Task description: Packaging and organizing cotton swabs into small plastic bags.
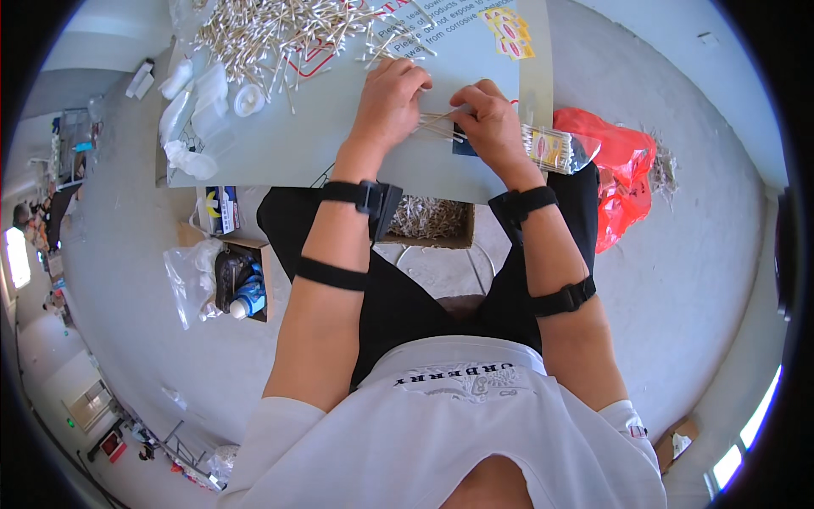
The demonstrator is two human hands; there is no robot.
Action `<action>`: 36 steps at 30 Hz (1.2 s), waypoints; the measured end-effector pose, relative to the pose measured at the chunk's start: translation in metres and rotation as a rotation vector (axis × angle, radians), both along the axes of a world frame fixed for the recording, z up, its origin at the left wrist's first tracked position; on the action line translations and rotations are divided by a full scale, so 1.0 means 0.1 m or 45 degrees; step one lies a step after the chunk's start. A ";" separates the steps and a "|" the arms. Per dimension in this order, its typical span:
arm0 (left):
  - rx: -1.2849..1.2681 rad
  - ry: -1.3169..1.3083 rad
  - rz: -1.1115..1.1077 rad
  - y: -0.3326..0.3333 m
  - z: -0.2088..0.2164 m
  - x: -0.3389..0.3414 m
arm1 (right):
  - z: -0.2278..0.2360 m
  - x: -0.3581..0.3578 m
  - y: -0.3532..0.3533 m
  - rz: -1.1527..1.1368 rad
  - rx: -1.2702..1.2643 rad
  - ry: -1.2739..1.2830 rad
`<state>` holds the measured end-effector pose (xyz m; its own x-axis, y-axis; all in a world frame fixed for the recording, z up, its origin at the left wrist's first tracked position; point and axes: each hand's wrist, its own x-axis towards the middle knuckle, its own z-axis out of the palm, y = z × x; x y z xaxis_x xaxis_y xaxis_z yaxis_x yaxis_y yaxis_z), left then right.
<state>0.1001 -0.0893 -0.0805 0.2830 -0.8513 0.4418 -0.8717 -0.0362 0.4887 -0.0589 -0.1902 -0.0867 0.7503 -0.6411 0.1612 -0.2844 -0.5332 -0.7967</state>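
A large loose heap of cotton swabs (263,38) covers the far left of the grey-blue table top. My left hand (392,102) is at the near right side of the heap, its fingers curled in and pressed together; whatever lies between the fingertips is too small to make out. To its right, my right hand (493,123) is closed in a pinch on a few cotton swabs (437,129), whose sticks point left toward my left wrist. Beside my right wrist, a clear packet of cotton swabs (549,150) with a yellow label sits at the table's right edge.
Yellow-and-red labels (509,32) lie at the far right. Clear plastic bags (208,102) and a white roll (248,100) are at the left. Below the table stands a box of swabs (431,219). A red plastic bag (623,174) hangs right; a carton (246,280) with bottles is left.
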 end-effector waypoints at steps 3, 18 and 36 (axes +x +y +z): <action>0.066 0.033 0.062 0.23 0.11 -0.24 | 0.10 -0.15 0.03 -0.081 0.089 0.148; 0.183 0.009 0.171 0.24 0.06 -0.33 | 0.02 -0.22 0.32 0.003 -0.160 0.013; 0.219 -0.080 0.110 0.20 0.09 -0.37 | 0.06 -0.25 0.32 -0.125 -0.025 -0.005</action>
<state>0.0628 -0.0688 -0.0719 0.3345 -0.8896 0.3109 -0.8904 -0.1903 0.4134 -0.0838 -0.1586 -0.0809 0.6834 -0.7082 0.1773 -0.3329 -0.5185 -0.7876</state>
